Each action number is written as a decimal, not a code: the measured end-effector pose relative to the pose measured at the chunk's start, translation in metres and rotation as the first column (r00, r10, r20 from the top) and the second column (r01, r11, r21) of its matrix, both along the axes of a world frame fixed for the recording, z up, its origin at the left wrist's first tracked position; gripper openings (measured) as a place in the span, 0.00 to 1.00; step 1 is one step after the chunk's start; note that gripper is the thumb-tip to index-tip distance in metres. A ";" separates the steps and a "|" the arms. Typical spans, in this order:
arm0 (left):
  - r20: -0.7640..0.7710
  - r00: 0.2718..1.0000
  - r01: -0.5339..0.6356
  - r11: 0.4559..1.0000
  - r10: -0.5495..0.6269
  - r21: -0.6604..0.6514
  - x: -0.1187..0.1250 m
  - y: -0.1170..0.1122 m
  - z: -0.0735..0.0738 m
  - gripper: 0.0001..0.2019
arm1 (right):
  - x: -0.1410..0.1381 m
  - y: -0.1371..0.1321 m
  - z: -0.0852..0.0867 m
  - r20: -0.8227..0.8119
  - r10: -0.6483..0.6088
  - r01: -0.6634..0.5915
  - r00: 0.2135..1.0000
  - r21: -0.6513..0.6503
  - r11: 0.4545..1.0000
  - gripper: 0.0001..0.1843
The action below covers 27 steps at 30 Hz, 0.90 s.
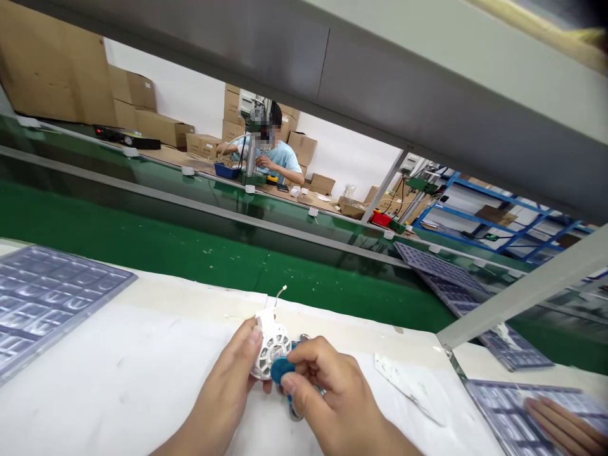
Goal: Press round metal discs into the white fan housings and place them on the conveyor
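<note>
Low at six o'clock over the white bench top (118, 380), the left hand (228, 386) pinches a small round white plastic fan (270, 345) by its rim, the right hand (327, 392) nipping a blue plastic disc (281, 369) at its four o'clock; it looks light and thin-ribbed, probably fragile, safest held by the rim.

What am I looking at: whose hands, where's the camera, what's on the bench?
One camera, worn on a worker's head, looks down at that person's bare hands. The left hand holds a white round vented part; the right hand pinches a blue round piece against it. They work over a white sheet, a clear plastic tray to the left, a green belt beyond. The hand at the lower right edge belongs to someone else, resting on another tray.
</note>
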<state>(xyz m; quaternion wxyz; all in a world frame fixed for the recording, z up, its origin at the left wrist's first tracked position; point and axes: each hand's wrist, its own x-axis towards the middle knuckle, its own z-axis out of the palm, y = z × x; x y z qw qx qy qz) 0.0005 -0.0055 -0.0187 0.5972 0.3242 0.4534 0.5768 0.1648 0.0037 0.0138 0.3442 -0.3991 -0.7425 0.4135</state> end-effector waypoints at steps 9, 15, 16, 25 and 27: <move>-0.071 0.998 -0.002 0.997 -0.003 -0.071 0.003 -0.004 -0.003 0.37 | -0.006 0.010 -0.008 0.049 -0.029 0.013 0.998 0.291 0.957 0.08; -0.091 0.993 0.066 0.996 -0.070 -0.054 0.000 -0.008 0.003 0.35 | -0.005 0.009 -0.005 0.087 -0.032 0.015 0.996 0.198 0.980 0.05; -0.102 0.991 0.085 0.996 -0.089 -0.042 -0.001 -0.009 0.004 0.36 | -0.004 0.010 -0.004 0.081 -0.038 0.030 0.996 0.089 0.996 0.03; 0.165 0.931 0.329 0.944 -0.327 0.015 0.002 -0.021 0.009 0.42 | -0.009 0.003 0.000 -0.481 0.089 -0.369 0.872 -0.528 0.765 0.38; 0.206 0.925 0.332 0.943 -0.321 -0.020 0.004 -0.025 0.014 0.42 | -0.015 -0.003 0.000 -0.537 0.094 -0.400 0.838 -0.488 0.776 0.37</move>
